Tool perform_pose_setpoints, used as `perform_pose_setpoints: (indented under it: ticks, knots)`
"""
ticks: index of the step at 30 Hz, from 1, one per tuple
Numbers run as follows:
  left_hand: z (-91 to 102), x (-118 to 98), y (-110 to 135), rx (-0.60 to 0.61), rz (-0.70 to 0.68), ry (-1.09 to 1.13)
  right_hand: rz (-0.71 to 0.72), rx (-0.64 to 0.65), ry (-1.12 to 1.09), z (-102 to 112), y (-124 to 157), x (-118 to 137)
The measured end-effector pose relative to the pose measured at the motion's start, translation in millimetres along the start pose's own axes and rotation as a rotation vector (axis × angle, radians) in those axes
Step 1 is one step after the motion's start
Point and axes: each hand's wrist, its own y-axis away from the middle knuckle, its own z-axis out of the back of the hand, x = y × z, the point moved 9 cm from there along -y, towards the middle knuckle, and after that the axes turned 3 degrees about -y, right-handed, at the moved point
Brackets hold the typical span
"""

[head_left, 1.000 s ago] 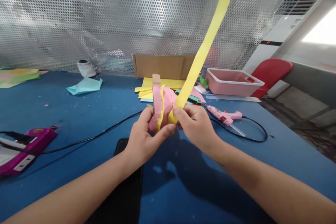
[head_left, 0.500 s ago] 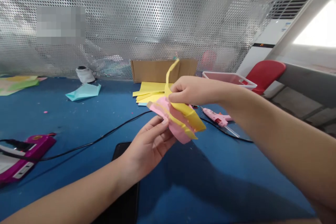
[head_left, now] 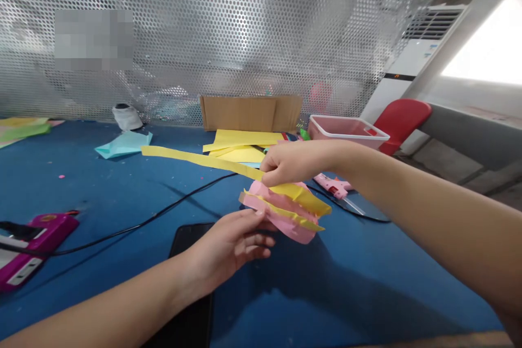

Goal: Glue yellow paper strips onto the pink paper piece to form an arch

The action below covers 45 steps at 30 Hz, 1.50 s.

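Note:
Pinched by its near left edge, a pink paper piece with yellow strips across it (head_left: 299,234) is held above the table by my left hand (head_left: 232,247). The thumb lies on top, and the other fingers curl loosely below. My right hand (head_left: 293,162) is closed on a long yellow paper strip (head_left: 191,158), at the top of the pink piece. The strip's free end stretches out to the left through the air. My right fingertips hide where the strip meets the pink paper.
Yellow paper sheets (head_left: 244,138) lie before a cardboard piece (head_left: 240,113). A pink glue gun (head_left: 334,187) and a pink basket (head_left: 346,126) are at the right. A black cable (head_left: 159,212) crosses the blue table. A purple power strip (head_left: 51,239) and black phone-like slab (head_left: 191,304) lie nearer.
The yellow strip's free end has swung from pointing up to stretching left. Both hands and the pink paper piece sit slightly lower in view, and my left fingers have loosened.

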Motion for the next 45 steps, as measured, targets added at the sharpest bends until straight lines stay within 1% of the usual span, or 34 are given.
perform_pose_setpoints:
  ticks: [2,4,6,7,8,9,12,13,15,16,17,18,19,21,22,24,26,27,29,31,33,34,36,37,39,40,43,45]
  knots:
    - [13.5,-8.3,-2.3,-0.064,-0.043,-0.155,-0.003,-0.009,-0.016,0.6,3.7,0.8]
    - [32.7,-22.4,-5.5,-0.222,-0.129,-0.400,-0.013,-0.025,-0.036,2.0,5.6,-0.7]
    - [48.1,-45.1,-5.7,-0.417,-0.283,-0.712,-0.029,-0.047,-0.052,3.9,5.3,-5.1]
    - [50.3,-58.5,-3.9,-0.495,-0.397,-0.850,-0.033,-0.055,-0.060,4.6,4.6,-7.7]
    - [50.8,-67.8,-3.3,-0.526,-0.482,-0.913,-0.034,-0.060,-0.069,5.1,3.8,-10.1]
    - [49.3,-74.6,-3.5,-0.519,-0.547,-0.952,-0.033,-0.066,-0.080,5.8,2.8,-12.4]
    - [37.4,-94.9,3.1,-0.461,-0.732,-1.061,-0.034,-0.067,-0.110,6.8,1.1,-17.8]
    - [29.8,-103.3,10.1,-0.464,-0.828,-1.133,-0.037,-0.065,-0.113,6.9,1.1,-18.8]
    - [7.9,-117.6,28.3,-0.471,-1.075,-1.315,-0.038,-0.053,-0.105,6.2,2.3,-18.8]
    - [-5.8,-120.9,36.9,-0.448,-1.210,-1.409,-0.039,-0.045,-0.090,5.3,3.7,-18.3]
    - [-18.0,-122.0,42.4,-0.413,-1.314,-1.488,-0.045,-0.043,-0.068,4.5,5.7,-17.9]
    - [-28.4,-122.0,44.7,-0.367,-1.386,-1.549,-0.052,-0.045,-0.044,3.7,8.2,-17.9]
    - [-36.7,-122.0,43.5,-0.317,-1.419,-1.594,-0.059,-0.052,-0.023,3.0,11.3,-17.9]
    - [-50.0,-121.6,32.7,-0.194,-1.386,-1.676,-0.053,-0.074,-0.009,1.3,18.3,-17.7]
    - [-55.4,-121.5,24.9,-0.128,-1.332,-1.713,-0.041,-0.084,-0.016,0.2,21.8,-17.7]
    - [-63.6,-122.5,8.3,-0.001,-1.175,-1.757,-0.026,-0.097,-0.043,-2.6,27.9,-19.5]
    - [-69.9,-122.8,-5.8,0.132,-0.999,-1.765,-0.041,-0.136,-0.050,-2.8,32.8,-23.7]
    - [-71.8,-124.4,-11.0,0.158,-0.929,-1.782,-0.055,-0.173,-0.035,-1.5,35.3,-25.3]
    - [-74.0,-129.2,-18.2,0.161,-0.844,-1.837,-0.088,-0.295,0.015,3.9,42.8,-26.3]
    - [-75.4,-133.9,-21.9,0.164,-0.810,-1.855,-0.129,-0.470,0.031,8.7,56.6,-25.6]
    - [-73.7,-136.7,-24.8,0.170,-0.776,-1.849,-0.126,-0.637,-0.001,5.4,74.4,-23.5]
    - [-71.3,-137.6,-26.2,0.161,-0.757,-1.856,-0.098,-0.697,-0.012,-0.6,82.6,-22.0]
    - [-64.8,-138.1,-28.6,0.138,-0.715,-1.885,-0.044,-0.763,0.002,-18.5,94.5,-22.8]
    - [-61.8,-137.6,-29.3,0.132,-0.700,-1.900,-0.036,-0.785,0.008,-28.0,98.2,-27.2]
    - [-56.7,-135.7,-30.1,0.130,-0.673,-1.918,-0.035,-0.835,-0.013,-42.5,101.8,-41.6]
    - [-54.9,-134.4,-30.5,0.132,-0.659,-1.918,-0.022,-0.864,-0.052,-46.6,101.9,-49.8]
    - [-52.4,-130.7,-31.1,0.145,-0.639,-1.896,0.068,-0.925,-0.204,-46.9,96.8,-70.7]
    - [-51.8,-130.0,-30.7,0.140,-0.646,-1.884,0.103,-0.908,-0.278,-43.1,89.5,-81.0]
